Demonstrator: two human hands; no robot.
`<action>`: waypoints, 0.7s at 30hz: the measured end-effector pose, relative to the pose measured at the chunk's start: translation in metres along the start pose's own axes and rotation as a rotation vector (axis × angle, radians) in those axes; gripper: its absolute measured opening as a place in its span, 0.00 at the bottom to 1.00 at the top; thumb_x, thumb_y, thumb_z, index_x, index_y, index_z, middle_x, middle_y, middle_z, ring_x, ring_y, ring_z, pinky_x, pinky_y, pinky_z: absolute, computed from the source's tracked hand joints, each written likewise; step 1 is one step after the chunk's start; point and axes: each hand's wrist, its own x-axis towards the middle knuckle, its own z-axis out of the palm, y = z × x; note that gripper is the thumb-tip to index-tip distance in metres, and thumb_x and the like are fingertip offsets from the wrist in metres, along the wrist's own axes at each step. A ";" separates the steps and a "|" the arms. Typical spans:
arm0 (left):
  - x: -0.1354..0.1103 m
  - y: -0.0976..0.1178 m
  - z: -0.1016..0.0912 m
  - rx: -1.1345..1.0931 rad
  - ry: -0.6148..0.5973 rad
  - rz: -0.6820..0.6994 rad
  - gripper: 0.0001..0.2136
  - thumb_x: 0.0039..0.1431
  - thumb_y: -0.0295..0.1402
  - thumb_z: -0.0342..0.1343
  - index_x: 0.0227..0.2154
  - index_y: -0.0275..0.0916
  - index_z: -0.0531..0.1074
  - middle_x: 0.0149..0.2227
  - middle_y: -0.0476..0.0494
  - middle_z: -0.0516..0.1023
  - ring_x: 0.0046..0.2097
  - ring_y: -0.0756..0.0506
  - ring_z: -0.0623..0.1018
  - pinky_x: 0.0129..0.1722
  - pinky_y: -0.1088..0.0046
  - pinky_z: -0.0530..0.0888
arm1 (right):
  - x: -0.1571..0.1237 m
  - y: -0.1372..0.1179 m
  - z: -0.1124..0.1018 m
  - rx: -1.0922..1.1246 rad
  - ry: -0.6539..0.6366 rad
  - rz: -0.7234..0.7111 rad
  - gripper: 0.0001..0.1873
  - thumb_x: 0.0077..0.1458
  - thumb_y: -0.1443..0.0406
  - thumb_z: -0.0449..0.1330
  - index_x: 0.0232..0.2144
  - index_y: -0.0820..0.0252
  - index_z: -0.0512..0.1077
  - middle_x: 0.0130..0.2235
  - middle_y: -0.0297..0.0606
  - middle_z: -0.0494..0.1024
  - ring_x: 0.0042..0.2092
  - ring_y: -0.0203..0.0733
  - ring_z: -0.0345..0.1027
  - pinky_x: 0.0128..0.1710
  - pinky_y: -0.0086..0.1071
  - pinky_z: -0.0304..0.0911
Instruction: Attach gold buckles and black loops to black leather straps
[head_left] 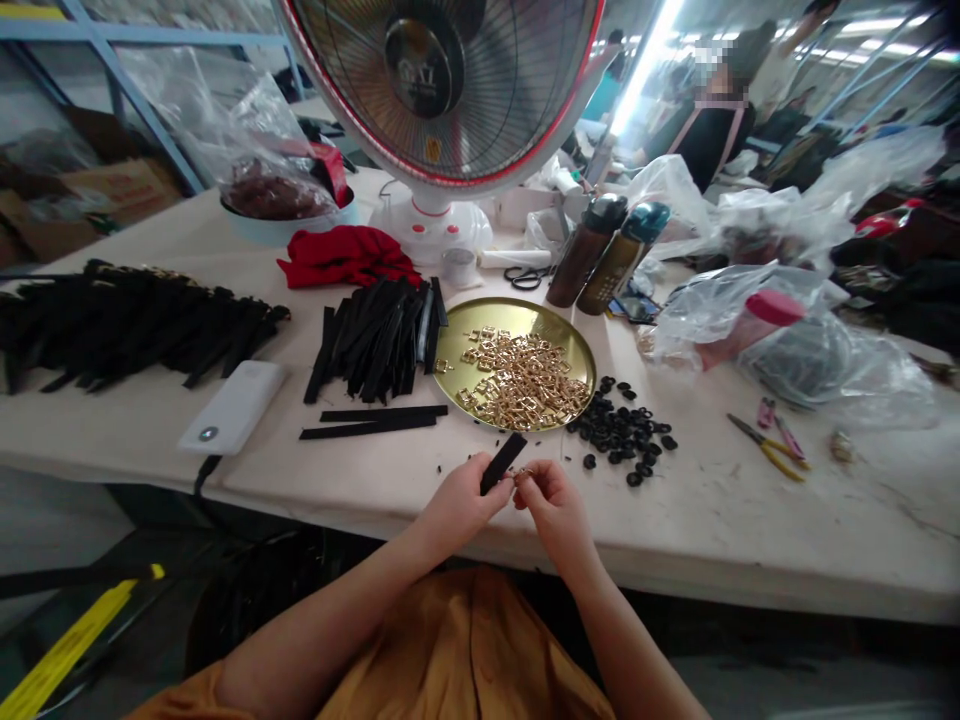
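My left hand [474, 497] is closed on a short black strap [502, 462], whose free end points up and away from me. Fingertips of my right hand [550, 500] pinch a small gold buckle [520, 474] at the strap's near end. Both hands meet just above the table's front edge. Beyond them lies a round gold tray [465, 312] heaped with gold buckles [529, 380]. Small black rings [626, 430] are scattered to the right of the tray. A pile of black straps [379, 340] lies to its left, with two loose straps [375, 421] in front.
A large fan heater [431, 225] stands behind the tray. Two bottles [589, 250] and scissors [527, 277] are at the back. Yellow-handled pliers [769, 448] lie at right among plastic bags [862, 370]. At left are a white power bank [234, 405] and more black straps [127, 325]. People are in the background.
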 end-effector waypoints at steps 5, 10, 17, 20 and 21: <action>-0.004 0.003 0.002 0.260 0.009 0.047 0.10 0.54 0.38 0.47 0.35 0.39 0.65 0.27 0.49 0.71 0.30 0.48 0.70 0.27 0.75 0.62 | -0.008 -0.002 -0.003 -0.386 0.074 -0.284 0.04 0.50 0.64 0.54 0.30 0.57 0.68 0.29 0.36 0.71 0.30 0.39 0.63 0.33 0.34 0.59; -0.005 0.002 -0.001 0.262 -0.024 0.086 0.08 0.55 0.35 0.46 0.35 0.39 0.66 0.28 0.50 0.71 0.30 0.48 0.71 0.29 0.76 0.63 | -0.014 -0.003 -0.005 -0.005 -0.006 -0.054 0.10 0.47 0.62 0.59 0.35 0.57 0.68 0.30 0.35 0.72 0.30 0.36 0.65 0.32 0.32 0.62; -0.008 0.004 -0.003 0.192 -0.133 0.153 0.08 0.53 0.31 0.47 0.35 0.39 0.68 0.29 0.50 0.73 0.30 0.50 0.71 0.31 0.78 0.65 | -0.015 0.003 -0.010 0.796 -0.237 0.481 0.09 0.45 0.65 0.63 0.32 0.59 0.70 0.29 0.30 0.73 0.25 0.27 0.65 0.26 0.22 0.65; -0.008 0.006 -0.003 0.237 -0.148 0.162 0.08 0.52 0.31 0.48 0.34 0.39 0.69 0.29 0.50 0.73 0.30 0.50 0.71 0.31 0.77 0.66 | -0.017 0.003 -0.010 0.893 -0.298 0.547 0.09 0.44 0.68 0.64 0.31 0.61 0.70 0.26 0.30 0.73 0.25 0.26 0.65 0.25 0.19 0.64; -0.008 0.006 -0.004 0.249 -0.153 0.163 0.07 0.52 0.32 0.48 0.34 0.39 0.69 0.29 0.50 0.73 0.30 0.49 0.71 0.31 0.77 0.65 | -0.018 0.003 -0.010 0.914 -0.295 0.554 0.09 0.44 0.68 0.64 0.31 0.61 0.71 0.27 0.30 0.73 0.25 0.26 0.66 0.26 0.19 0.65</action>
